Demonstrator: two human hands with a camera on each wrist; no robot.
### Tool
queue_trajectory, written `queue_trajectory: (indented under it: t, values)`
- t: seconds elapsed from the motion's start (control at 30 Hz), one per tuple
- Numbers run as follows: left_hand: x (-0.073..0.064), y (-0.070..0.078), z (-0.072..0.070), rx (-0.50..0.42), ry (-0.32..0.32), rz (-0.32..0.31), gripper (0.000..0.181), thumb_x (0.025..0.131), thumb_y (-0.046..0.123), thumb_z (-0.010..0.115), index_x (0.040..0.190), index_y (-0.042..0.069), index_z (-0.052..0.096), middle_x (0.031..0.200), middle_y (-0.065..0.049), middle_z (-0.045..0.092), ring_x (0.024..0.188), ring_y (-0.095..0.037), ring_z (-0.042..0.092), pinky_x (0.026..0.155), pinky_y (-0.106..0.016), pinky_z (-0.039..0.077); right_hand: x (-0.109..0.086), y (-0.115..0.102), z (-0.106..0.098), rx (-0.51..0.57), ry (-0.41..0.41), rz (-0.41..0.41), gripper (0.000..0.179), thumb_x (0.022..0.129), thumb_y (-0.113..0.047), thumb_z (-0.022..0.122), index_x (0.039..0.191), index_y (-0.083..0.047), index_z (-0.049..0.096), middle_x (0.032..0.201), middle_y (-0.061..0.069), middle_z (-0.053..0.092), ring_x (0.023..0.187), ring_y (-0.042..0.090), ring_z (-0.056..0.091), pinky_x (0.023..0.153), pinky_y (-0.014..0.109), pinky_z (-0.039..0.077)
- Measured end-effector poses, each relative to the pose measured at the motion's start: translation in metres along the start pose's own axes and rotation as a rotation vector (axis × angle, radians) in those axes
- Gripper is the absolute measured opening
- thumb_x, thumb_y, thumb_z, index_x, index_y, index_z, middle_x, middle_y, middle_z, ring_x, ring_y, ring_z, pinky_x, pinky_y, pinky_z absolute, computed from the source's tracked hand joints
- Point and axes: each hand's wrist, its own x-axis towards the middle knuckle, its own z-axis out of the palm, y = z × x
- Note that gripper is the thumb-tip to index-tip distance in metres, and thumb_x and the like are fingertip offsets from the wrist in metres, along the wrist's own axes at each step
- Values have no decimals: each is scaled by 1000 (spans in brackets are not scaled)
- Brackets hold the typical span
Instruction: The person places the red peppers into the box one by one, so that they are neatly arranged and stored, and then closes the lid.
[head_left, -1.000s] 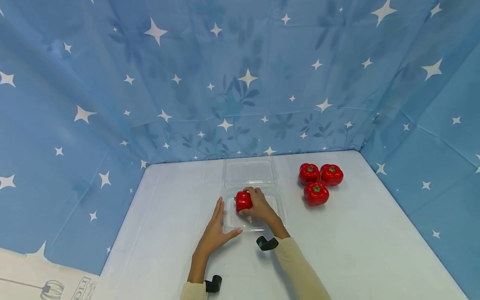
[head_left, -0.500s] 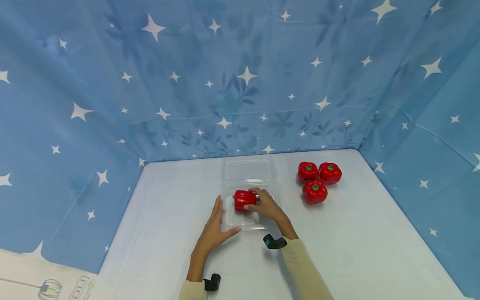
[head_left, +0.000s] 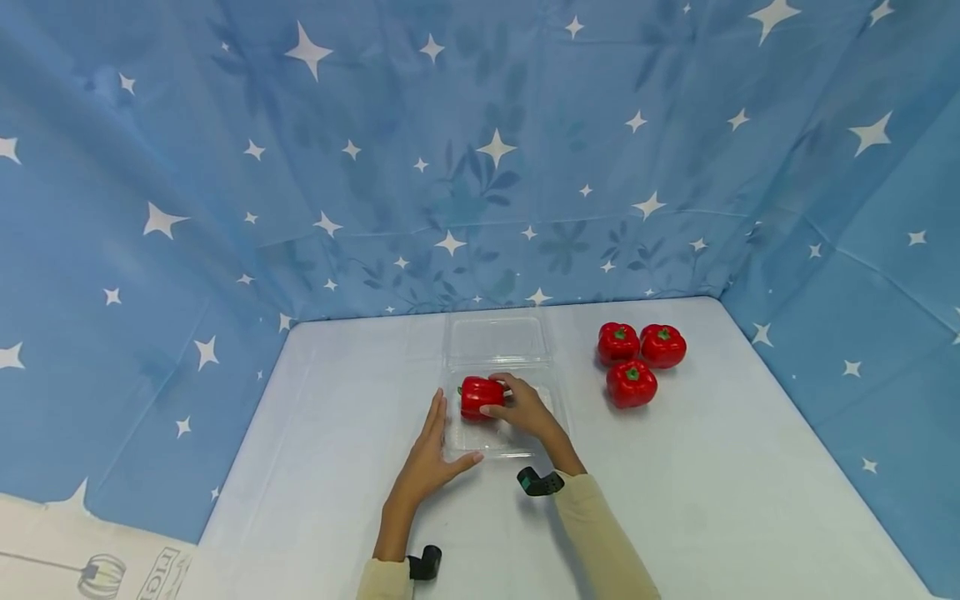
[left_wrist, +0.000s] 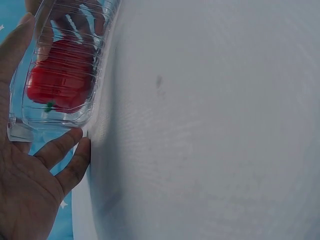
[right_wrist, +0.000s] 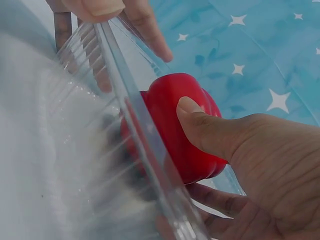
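Blue star-printed cloth (head_left: 480, 167) encloses a pale grey table (head_left: 712, 500) on three sides.

Right hand (head_left: 525, 410): fingers curled round a glossy red bell pepper (head_left: 480, 397), thumb (right_wrist: 200, 122) pressed on its flank, remaining fingers underneath. The pepper lies on its side, stem away from the palm, inside the lower tray of a clear plastic clamshell box (head_left: 502, 446). The box's hinged lid (head_left: 497, 340) lies flat open beyond the fingertips.

Left hand (head_left: 431, 458): fingers straight and together, laid against the box's outer wall on the side opposite the right hand; thumb along the near corner. It grips nothing and appears to steady the box.

Handling assessment: the pepper looks smooth, rigid and light, likely slippery; a grip across its broad flanks is judged soundest, not the stem. The thin ribbed tray wall would likely flex or slide under load, so support at the wall is warranted.

Outward of the right hand, well apart from the box, three more red bell peppers (head_left: 633, 358) stand upright in a touching cluster.
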Motion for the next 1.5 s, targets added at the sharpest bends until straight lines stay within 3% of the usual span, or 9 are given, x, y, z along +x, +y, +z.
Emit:
queue_trajectory:
  t: [0.77, 1.03, 1.27, 1.5]
  values:
    - [5, 1, 0, 39, 8, 19, 116, 74, 61, 74, 159, 19, 6, 166, 8, 3, 151, -29, 18, 110, -58, 35, 10, -11, 11, -6, 15, -8, 62, 84, -22, 77, 138, -6, 49, 136, 19, 57, 119, 36, 59, 96, 50, 54]
    - [4, 1, 1, 26, 5, 10, 113, 76, 50, 77, 159, 19, 7, 166, 7, 4, 151, -30, 18, 110, -60, 35, 9, -11, 13, 5, 5, 11, 62, 85, -21, 76, 139, -5, 48, 137, 20, 56, 118, 38, 60, 95, 50, 55]
    - [1, -2, 2, 34, -1, 1, 115, 75, 63, 73, 159, 20, 7, 166, 8, 2, 151, -29, 17, 110, -59, 36, 7, -7, 18, 27, 33, -10, 61, 85, -23, 76, 137, -5, 50, 136, 21, 56, 116, 38, 61, 95, 50, 55]
    - [1, -2, 1, 24, 4, -1, 115, 75, 61, 74, 158, 19, 7, 166, 8, 1, 151, -29, 16, 111, -57, 35, 7, -8, 18, 31, 9, -18, 65, 85, -21, 76, 140, -5, 46, 138, 21, 54, 119, 39, 58, 96, 51, 54]
